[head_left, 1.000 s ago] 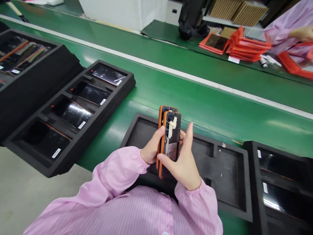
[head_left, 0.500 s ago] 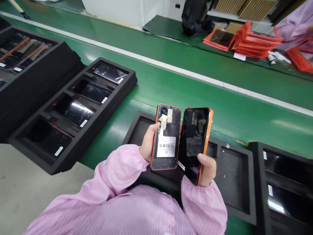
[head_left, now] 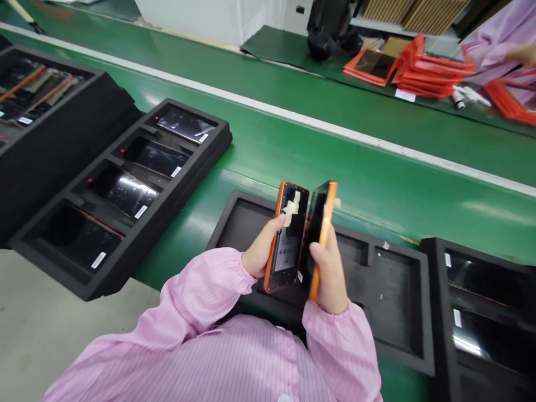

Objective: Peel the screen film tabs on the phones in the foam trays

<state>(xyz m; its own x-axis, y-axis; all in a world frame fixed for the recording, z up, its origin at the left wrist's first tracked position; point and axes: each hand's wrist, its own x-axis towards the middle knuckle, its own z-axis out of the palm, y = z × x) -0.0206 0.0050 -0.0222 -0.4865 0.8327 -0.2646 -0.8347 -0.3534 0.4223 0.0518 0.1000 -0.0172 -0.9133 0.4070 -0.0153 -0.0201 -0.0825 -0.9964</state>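
Observation:
Two orange-edged phones are held upright, close together and angled like an open book. My left hand is closed on the left phone, whose uncovered back shows a printed battery label and strips of pale tape. The thumb lies by the tape. My right hand grips the right phone by its orange edge, thumb along the near side; its dark screen faces the left phone. Below both hands lies a black foam tray with hollow compartments.
At left, a black foam tray carries several phones, beside a taller tray stack. Another tray with phones stands at right. Across the green bench are red sleeves and a co-worker's pink sleeve.
Both phones have turned inward to face each other more. The right phone has moved left and now shows mostly its orange edge.

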